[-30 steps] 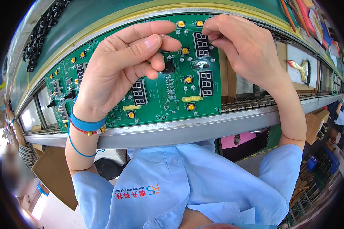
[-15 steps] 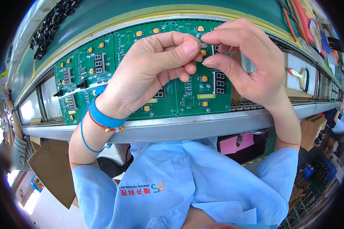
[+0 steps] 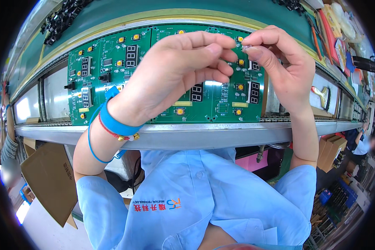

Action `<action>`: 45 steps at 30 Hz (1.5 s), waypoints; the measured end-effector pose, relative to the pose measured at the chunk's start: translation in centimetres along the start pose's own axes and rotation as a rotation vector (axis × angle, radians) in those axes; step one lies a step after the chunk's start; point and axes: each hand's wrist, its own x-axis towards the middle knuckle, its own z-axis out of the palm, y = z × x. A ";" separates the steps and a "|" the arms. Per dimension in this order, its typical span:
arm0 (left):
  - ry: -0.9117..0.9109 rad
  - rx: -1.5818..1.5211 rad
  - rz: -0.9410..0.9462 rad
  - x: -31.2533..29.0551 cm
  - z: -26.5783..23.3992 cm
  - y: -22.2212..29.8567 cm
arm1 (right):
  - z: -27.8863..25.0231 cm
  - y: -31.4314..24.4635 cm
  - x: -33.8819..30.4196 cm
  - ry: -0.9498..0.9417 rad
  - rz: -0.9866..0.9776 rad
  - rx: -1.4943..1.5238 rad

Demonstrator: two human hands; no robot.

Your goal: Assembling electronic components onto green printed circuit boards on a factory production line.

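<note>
- Loosening since half a second ago, the left hand (image 3: 175, 68) is easing its thumb off its index finger; I can't tell whether it's holding anything.
- The right hand (image 3: 289, 68) is pinching a small clear part (image 3: 246, 47) over the glossy green circuit board (image 3: 250, 110), near its upper right corner.
- Boxy displays (image 3: 254, 92) and square yellow-topped switches (image 3: 240, 87) are already sitting there; the clear part isn't resting on it yet.
</note>
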 end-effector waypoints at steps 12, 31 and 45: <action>0.073 0.105 0.188 -2.5 -4.5 3.6 | 3.0 1.8 1.5 -0.116 0.009 -0.332; 0.069 0.221 0.190 -3.5 -7.3 4.2 | 3.4 2.2 2.6 -0.249 -0.280 -0.695; 0.056 0.284 0.107 -3.5 -7.2 4.5 | 3.1 2.1 2.8 -0.276 -0.305 -0.729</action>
